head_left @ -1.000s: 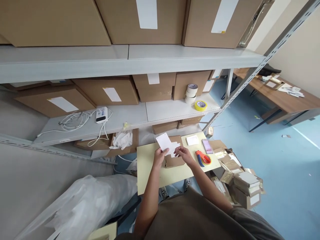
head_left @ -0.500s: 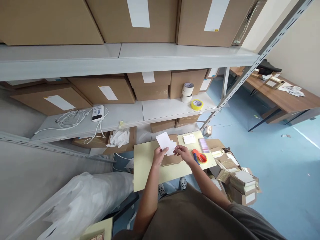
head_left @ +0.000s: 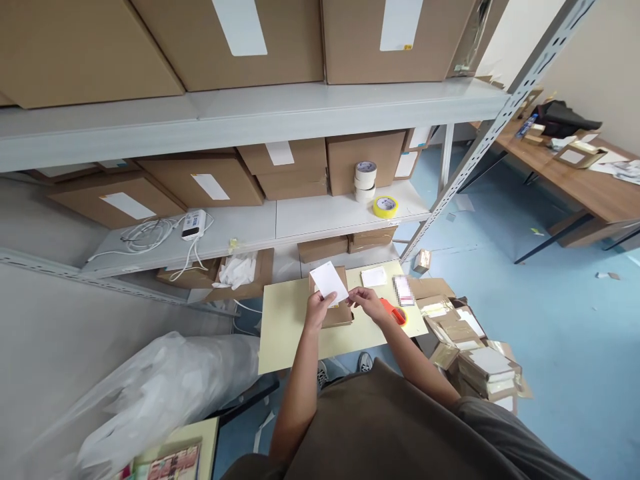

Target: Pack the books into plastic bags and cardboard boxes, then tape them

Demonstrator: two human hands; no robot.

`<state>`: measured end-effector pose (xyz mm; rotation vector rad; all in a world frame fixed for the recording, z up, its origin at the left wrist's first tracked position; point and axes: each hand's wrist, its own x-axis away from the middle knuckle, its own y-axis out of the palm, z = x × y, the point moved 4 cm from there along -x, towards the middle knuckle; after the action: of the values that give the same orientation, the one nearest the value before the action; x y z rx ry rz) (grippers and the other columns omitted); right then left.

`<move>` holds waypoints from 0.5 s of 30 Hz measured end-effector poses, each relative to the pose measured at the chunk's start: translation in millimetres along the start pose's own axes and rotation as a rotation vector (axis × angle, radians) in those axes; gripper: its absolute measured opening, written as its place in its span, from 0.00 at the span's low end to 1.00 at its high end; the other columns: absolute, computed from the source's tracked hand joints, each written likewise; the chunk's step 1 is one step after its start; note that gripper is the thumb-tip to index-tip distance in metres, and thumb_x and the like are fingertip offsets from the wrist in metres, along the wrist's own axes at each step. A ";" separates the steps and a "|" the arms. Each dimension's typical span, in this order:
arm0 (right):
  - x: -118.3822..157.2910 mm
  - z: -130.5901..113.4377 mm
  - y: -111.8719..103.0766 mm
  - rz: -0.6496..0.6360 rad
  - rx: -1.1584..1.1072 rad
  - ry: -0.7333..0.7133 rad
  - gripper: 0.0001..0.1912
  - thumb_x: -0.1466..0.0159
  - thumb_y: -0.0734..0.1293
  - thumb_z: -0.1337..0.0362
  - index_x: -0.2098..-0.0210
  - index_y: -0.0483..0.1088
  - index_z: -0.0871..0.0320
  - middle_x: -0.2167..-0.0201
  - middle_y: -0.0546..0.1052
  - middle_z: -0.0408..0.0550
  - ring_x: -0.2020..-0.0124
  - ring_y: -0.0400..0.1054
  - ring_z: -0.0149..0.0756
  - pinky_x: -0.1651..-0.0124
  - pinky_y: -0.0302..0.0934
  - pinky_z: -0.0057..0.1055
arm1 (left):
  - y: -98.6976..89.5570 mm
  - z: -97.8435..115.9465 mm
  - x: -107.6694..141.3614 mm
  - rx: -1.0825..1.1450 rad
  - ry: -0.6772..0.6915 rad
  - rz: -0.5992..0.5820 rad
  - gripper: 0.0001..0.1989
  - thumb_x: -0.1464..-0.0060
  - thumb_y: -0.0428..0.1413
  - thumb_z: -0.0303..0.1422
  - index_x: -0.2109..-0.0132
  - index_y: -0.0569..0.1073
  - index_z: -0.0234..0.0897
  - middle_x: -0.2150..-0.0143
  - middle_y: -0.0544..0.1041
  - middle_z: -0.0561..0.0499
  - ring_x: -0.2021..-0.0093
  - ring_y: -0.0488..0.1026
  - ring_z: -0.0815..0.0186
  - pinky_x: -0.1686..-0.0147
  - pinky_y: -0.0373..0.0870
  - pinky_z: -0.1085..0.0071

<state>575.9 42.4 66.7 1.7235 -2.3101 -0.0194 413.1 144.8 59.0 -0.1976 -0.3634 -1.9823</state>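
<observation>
My left hand [head_left: 317, 311] is closed on a white paper sheet [head_left: 327, 279], with the thumb on top of its lower edge. My right hand [head_left: 369, 301] pinches at the sheet's lower right corner. Beneath the sheet a small brown cardboard box [head_left: 338, 319] lies on the pale yellow table [head_left: 285, 327], partly covered by the paper and my left hand. Just beyond my right hand is an orange-red tape dispenser [head_left: 395, 311], partly hidden by the forearm. A small stack of white sheets [head_left: 374, 276] sits at the table's far side, beside a blurred-out printed item [head_left: 403, 290].
A grey metal shelf [head_left: 320, 107] with large cartons rises in front. White tape rolls [head_left: 365, 181] and a yellow tape roll [head_left: 385, 207] stand on its middle level. Taped boxes [head_left: 485, 367] pile up on the floor at right. A plastic-wrapped bundle [head_left: 200, 380] lies left.
The smaller white piece seen beside the sheet at my right fingers no longer shows; one single sheet is visible. The view has turned slightly right, and both hands stay close together over the box.
</observation>
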 end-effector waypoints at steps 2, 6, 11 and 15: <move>2.2 -2.5 -9.2 -0.013 0.013 -0.011 0.18 0.38 0.74 0.45 0.66 0.77 0.54 0.68 0.83 0.47 0.68 0.75 0.37 0.62 0.65 0.34 | 8.0 -2.6 1.0 0.004 0.001 0.009 0.29 0.62 0.76 0.48 0.57 0.85 0.30 0.55 0.86 0.38 0.54 0.83 0.49 0.52 0.78 0.58; 5.1 -5.3 -24.6 -0.031 0.039 -0.037 0.17 0.38 0.74 0.46 0.68 0.76 0.54 0.71 0.81 0.45 0.69 0.74 0.37 0.62 0.65 0.34 | 23.5 -8.0 2.9 0.001 0.001 0.011 0.30 0.62 0.76 0.48 0.56 0.85 0.31 0.54 0.86 0.38 0.53 0.83 0.49 0.50 0.77 0.57; 9.3 -4.9 -41.1 -0.046 0.038 -0.032 0.17 0.37 0.74 0.47 0.67 0.76 0.54 0.71 0.81 0.45 0.68 0.74 0.36 0.61 0.64 0.34 | 38.9 -9.0 7.6 -0.010 0.011 0.039 0.29 0.63 0.76 0.49 0.58 0.85 0.33 0.54 0.86 0.39 0.51 0.82 0.49 0.49 0.76 0.57; 11.5 -5.2 -52.1 -0.046 0.011 -0.048 0.17 0.38 0.74 0.47 0.67 0.76 0.54 0.71 0.81 0.45 0.68 0.75 0.36 0.62 0.64 0.33 | 48.9 -6.0 10.2 -0.018 0.020 0.047 0.29 0.64 0.76 0.48 0.58 0.85 0.33 0.53 0.86 0.39 0.51 0.82 0.48 0.48 0.76 0.57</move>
<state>623.0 16.8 65.5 1.8005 -2.3074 -0.0572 453.2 114.8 64.5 -0.1964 -0.3257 -1.9403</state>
